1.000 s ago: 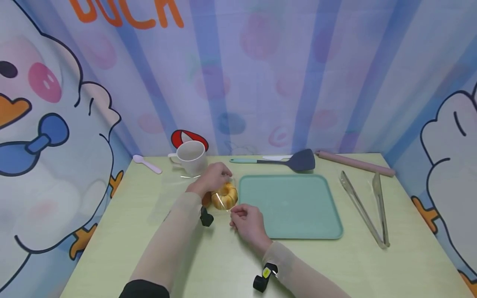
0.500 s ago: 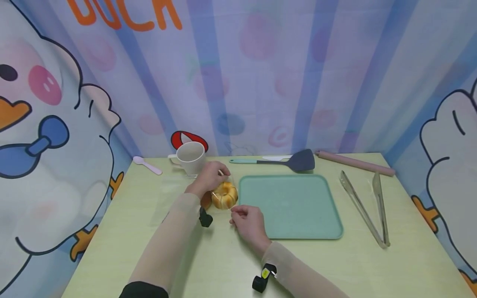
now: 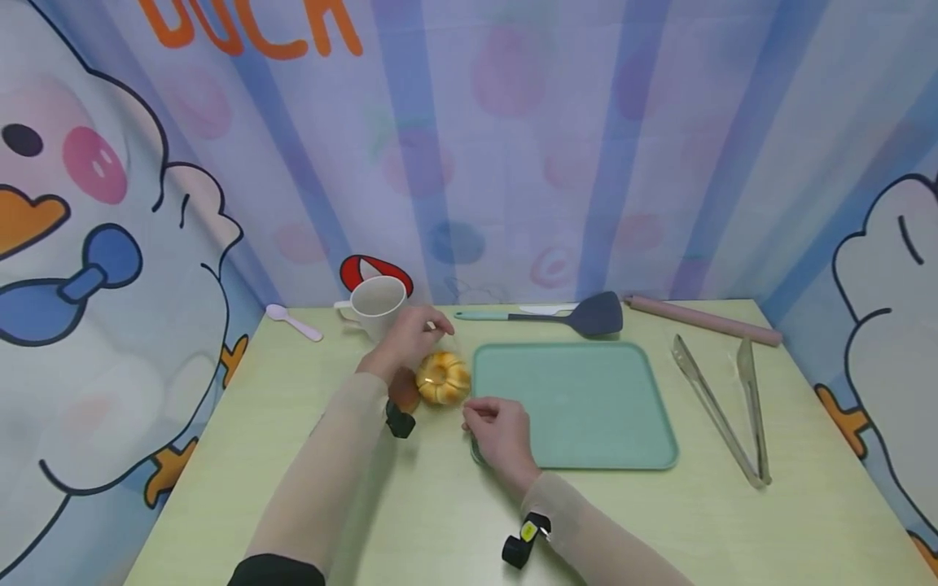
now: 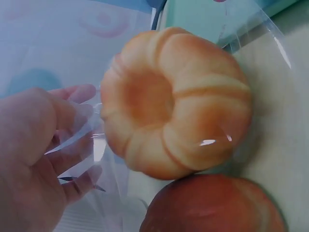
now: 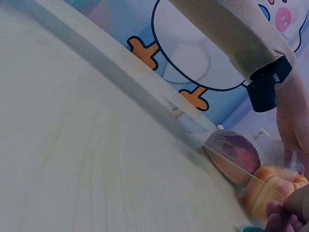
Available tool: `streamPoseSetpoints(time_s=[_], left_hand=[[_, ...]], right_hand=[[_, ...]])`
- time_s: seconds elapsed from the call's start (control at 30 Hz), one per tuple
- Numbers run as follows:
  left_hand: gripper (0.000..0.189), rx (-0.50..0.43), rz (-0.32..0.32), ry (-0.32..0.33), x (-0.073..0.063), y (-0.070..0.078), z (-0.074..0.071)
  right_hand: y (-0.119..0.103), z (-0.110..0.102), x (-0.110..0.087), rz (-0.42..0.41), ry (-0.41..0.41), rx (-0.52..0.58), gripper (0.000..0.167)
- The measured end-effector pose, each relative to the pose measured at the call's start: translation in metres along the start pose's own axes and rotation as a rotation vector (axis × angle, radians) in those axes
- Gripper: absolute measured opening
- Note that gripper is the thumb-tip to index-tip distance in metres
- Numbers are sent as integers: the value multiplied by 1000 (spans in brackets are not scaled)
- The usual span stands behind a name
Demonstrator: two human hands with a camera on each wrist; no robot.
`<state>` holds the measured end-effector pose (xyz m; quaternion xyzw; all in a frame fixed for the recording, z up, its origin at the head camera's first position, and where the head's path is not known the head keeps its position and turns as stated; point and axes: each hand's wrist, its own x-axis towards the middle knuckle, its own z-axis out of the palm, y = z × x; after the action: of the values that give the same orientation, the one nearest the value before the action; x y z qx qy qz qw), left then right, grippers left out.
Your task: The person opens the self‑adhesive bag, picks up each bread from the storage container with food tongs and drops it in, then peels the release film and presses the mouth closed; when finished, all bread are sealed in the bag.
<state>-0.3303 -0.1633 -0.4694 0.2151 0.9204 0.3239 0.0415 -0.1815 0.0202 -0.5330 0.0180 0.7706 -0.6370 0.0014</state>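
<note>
A golden ring-shaped bread (image 3: pixel 443 378) lies left of the green tray (image 3: pixel 579 407), beside a brown bread (image 3: pixel 404 391) partly hidden by the left wrist. Clear plastic film (image 4: pixel 99 147) covers the ring bread, and the wrist views show it stretching over the brown one too. My left hand (image 3: pixel 412 338) pinches the film at the far side of the ring bread, thumb against fingers. Near the tray's left edge, my right hand (image 3: pixel 501 435) pinches the near edge of the film; its fingertips are partly cut off in the right wrist view.
A white mug (image 3: pixel 377 305) stands just behind the left hand, with a pink spoon (image 3: pixel 295 323) farther left. Behind the tray lie a spatula (image 3: pixel 593 315), a white-bladed utensil (image 3: pixel 545 309) and a pink rolling pin (image 3: pixel 703 321). Metal tongs (image 3: pixel 721 415) lie spread at right.
The ring bread has tilted and shifted slightly toward the back. The left hand has risen a little away, and the right hand has moved slightly right, onto the tray's left edge.
</note>
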Motion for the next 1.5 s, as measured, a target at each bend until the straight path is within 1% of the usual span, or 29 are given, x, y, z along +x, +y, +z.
streamPoseSetpoints(time_s=[0.17, 0.3, 0.4, 0.5, 0.6, 0.8, 0.9, 1.0, 1.1, 1.2, 1.27, 1.37, 1.5], left_hand=[[21, -47, -19, 15, -8, 8, -10], [20, -88, -37, 42, -13, 10, -16], [18, -107, -29, 80, -17, 9, -18], [17, -121, -15, 124, -20, 8, -21], [17, -160, -5, 167, -25, 10, -25], [17, -238, 23, 270, -39, 14, -36], [16, -260, 48, 351, -48, 16, -41], [14, -294, 63, 438, -57, 17, -44], [14, -318, 77, 505, -62, 20, -47], [14, -334, 101, 544, -67, 22, -49], [14, -350, 105, 565, -70, 23, -50], [12, -396, 110, 600, -76, 24, -51], [12, -462, 131, 664, -82, 27, -54]], right_hand=[[-7, -6, 1, -26, 31, -58, 14], [-12, -11, 3, -67, 59, -94, 13], [-14, -13, 3, -130, 91, -123, 13], [-18, -17, 4, -216, 129, -158, 12], [-24, -23, 6, -294, 158, -186, 11], [-41, -36, 10, -435, 181, -188, 13], [-49, -42, 12, -518, 182, -189, 13], [-57, -47, 15, -578, 164, -186, 15], [-63, -50, 18, -602, 130, -170, 16], [-69, -53, 21, -598, 107, -164, 16], [-73, -55, 23, -594, 98, -155, 16], [-80, -58, 26, -601, 83, -153, 16], [-90, -62, 31, -644, 81, -182, 17]])
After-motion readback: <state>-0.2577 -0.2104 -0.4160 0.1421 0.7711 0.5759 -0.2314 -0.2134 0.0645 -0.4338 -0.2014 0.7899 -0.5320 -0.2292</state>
